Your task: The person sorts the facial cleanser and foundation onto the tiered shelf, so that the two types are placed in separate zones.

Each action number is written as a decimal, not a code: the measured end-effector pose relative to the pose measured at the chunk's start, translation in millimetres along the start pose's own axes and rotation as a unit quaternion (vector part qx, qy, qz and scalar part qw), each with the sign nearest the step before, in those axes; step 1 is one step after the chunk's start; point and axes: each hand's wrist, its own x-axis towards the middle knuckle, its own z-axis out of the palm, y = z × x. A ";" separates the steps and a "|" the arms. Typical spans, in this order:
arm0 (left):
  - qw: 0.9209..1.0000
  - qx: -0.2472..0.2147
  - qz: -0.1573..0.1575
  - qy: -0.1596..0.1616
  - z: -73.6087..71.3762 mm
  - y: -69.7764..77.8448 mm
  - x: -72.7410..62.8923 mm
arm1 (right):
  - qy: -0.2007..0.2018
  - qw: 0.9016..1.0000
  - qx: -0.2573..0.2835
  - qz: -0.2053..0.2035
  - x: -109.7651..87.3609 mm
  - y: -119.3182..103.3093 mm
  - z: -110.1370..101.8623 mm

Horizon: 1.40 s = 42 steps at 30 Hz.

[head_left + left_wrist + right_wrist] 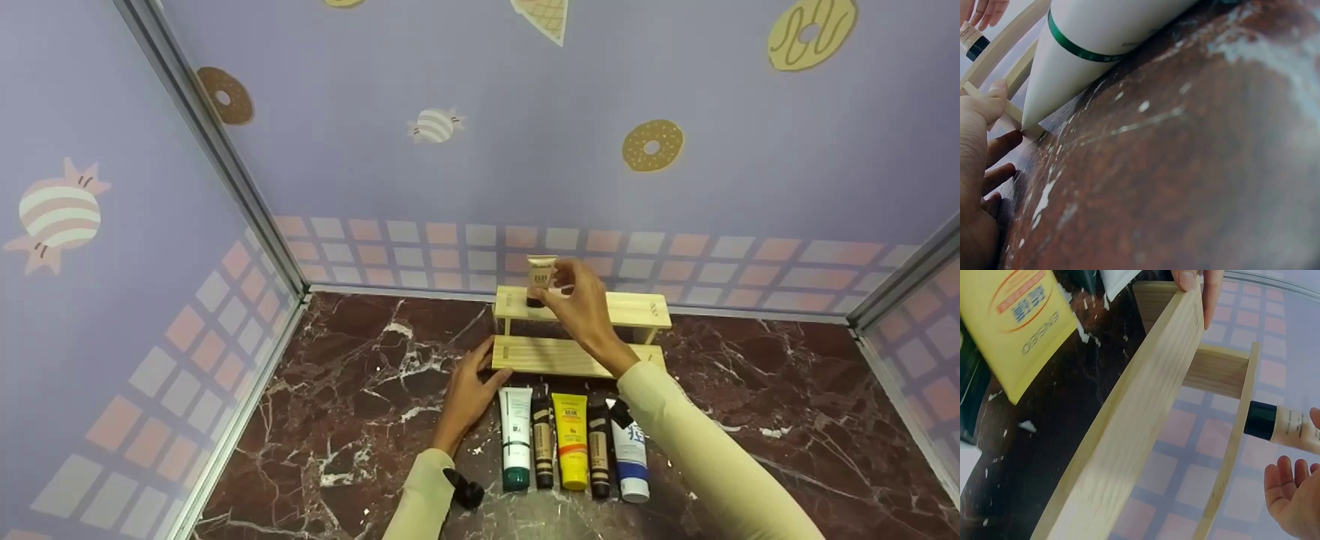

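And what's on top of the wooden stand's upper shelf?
A small beige tube, dark cap down, seemingly touching the upper shelf left of its middle, pinched in the right hand. That hand covers part of the shelf's surface, which can't be seen.

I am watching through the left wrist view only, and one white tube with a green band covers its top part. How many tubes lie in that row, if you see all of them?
Observer: Five, counting the white tube; the head view shows them side by side.
Operator: Thank you. Which colour has the middle one?
Observer: It is a yellow tube.
Operator: And the right hand, at which end of the upper shelf of the wooden rack does it hold the small tube?
Observer: Nearer the left end, seen in the head view.
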 end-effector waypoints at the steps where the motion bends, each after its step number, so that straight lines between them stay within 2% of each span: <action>1: 1.000 0.002 0.001 0.001 0.0 0.3 0.5 | 0.001 1.000 -0.004 -0.002 -0.7 -0.3 -2.6; 14: 1.000 0.002 -0.007 -0.002 -0.5 0.7 0.4 | -0.002 0.999 -0.011 -0.039 -30.0 4.6 -36.7; 23: 1.000 -0.001 -0.006 0.000 -0.7 2.3 1.2 | -0.008 0.999 -0.014 -0.029 -53.8 11.0 -56.8; 28: 1.000 -0.002 -0.001 -0.005 1.0 -1.6 -0.4 | 0.000 0.998 -0.042 -0.038 -67.0 15.1 -67.0; 32: 1.000 -0.005 -0.001 0.001 1.8 -0.8 -0.7 | 0.006 0.996 -0.063 -0.054 -75.2 22.3 -73.0; 42: 1.000 -0.006 -0.001 0.003 0.9 1.7 -0.8 | 0.003 0.995 -0.076 -0.068 -99.9 36.6 -81.6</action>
